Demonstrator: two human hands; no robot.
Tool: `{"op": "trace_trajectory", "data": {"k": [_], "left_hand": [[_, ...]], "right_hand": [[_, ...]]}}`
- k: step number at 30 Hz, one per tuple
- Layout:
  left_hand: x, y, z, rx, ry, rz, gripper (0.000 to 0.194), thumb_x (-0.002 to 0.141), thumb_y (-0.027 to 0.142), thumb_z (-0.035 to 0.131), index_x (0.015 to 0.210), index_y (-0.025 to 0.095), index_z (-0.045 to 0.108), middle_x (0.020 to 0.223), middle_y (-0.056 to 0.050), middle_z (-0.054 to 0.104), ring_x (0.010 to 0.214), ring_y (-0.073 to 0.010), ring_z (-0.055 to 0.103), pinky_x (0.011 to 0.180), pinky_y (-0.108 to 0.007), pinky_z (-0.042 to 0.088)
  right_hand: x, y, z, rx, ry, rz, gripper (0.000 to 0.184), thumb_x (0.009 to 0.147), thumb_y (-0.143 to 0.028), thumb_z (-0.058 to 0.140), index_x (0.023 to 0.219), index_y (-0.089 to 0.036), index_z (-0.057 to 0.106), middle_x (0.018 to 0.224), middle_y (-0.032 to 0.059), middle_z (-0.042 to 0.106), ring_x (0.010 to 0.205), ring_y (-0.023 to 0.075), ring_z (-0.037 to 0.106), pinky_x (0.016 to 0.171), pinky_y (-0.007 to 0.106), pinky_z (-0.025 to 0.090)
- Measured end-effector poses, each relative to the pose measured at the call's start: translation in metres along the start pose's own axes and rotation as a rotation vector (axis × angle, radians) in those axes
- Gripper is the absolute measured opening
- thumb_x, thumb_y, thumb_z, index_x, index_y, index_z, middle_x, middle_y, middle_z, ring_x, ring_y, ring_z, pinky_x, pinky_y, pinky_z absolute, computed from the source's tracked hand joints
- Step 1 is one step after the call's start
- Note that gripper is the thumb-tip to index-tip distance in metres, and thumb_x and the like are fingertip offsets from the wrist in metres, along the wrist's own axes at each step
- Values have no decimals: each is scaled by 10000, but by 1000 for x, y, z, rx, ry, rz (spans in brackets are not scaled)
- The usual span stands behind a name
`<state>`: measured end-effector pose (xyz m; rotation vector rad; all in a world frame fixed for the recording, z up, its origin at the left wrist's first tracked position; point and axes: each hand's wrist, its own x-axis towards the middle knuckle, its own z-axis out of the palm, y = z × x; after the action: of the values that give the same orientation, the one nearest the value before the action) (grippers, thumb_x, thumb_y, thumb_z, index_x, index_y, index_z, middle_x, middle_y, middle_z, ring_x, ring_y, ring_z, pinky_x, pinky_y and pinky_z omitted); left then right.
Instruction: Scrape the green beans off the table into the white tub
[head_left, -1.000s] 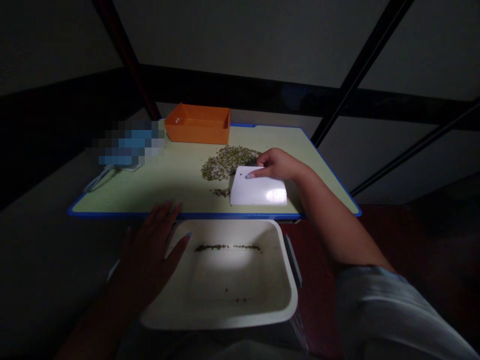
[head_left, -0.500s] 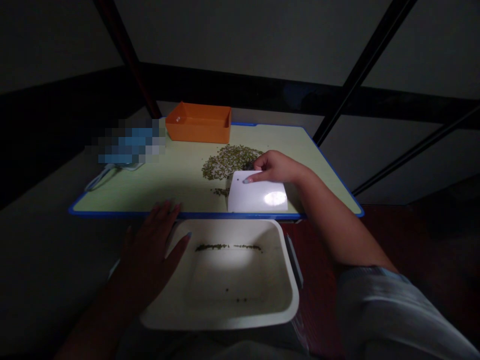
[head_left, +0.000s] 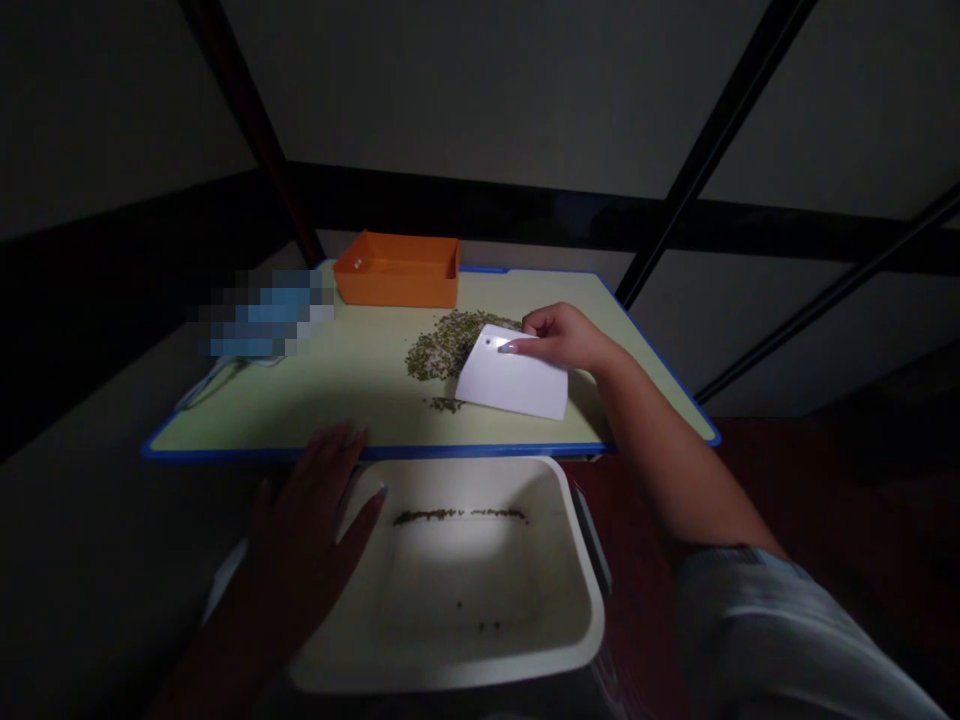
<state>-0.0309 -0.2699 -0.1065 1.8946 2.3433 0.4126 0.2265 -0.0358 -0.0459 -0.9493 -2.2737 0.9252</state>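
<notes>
My right hand (head_left: pixel 566 338) pinches the top edge of a white plastic scraper (head_left: pixel 514 380), thumb on its near face and fingers behind. The scraper is tilted over the light green tabletop, in front of a spread of small green beans or seeds (head_left: pixel 442 345) that it partly hides. A small stray cluster lies by its left corner. My left hand (head_left: pixel 315 510) has its fingers apart, resting at the left rim of a cream plastic basin (head_left: pixel 562 570) below the table's edge. Inside the basin, a thin line of the same grains lies along the far side, with a few near the front.
An orange open box (head_left: pixel 397 285) stands at the back left of the blue-edged table (head_left: pixel 300 400). Left of it is a blurred-out blue object (head_left: pixel 266 315) with a pale cable or strap. Dark-trimmed panels rise behind, and the floor on the right is reddish.
The scraper has lifted off the table's front edge and turned, its lower left corner now higher. My left hand stays at the basin. The whole view has shifted slightly.
</notes>
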Motion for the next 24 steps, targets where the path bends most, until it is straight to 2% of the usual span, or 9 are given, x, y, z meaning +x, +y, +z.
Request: {"op": "trace_trajectory", "data": {"k": [6, 19, 24], "left_hand": [[-1, -7, 7, 19, 46, 32, 597, 903, 513, 243, 1451, 279, 287, 1575, -43, 270, 1470, -240, 209, 1149, -638, 203], [-1, -9, 11, 20, 42, 35, 598, 904, 527, 243, 1451, 290, 283, 1577, -28, 263, 1471, -237, 206, 1140, -652, 214], [-1, -8, 11, 16, 34, 33, 600, 903, 529, 230, 1451, 289, 280, 1583, -24, 245, 1475, -232, 191, 1144, -647, 213]], "right_hand": [[1, 1, -1, -54, -27, 103, 555, 591, -655, 710, 506, -185, 426, 464, -64, 367, 461, 57, 321, 461, 236, 205], [1, 2, 3, -130, -62, 132, 539, 619, -654, 680, 518, -188, 427, 467, -53, 377, 469, 66, 340, 469, 250, 212], [-2, 0, -4, -140, 6, 124, 522, 653, -619, 677, 511, -187, 421, 474, -57, 365, 471, 62, 322, 479, 256, 203]]}}
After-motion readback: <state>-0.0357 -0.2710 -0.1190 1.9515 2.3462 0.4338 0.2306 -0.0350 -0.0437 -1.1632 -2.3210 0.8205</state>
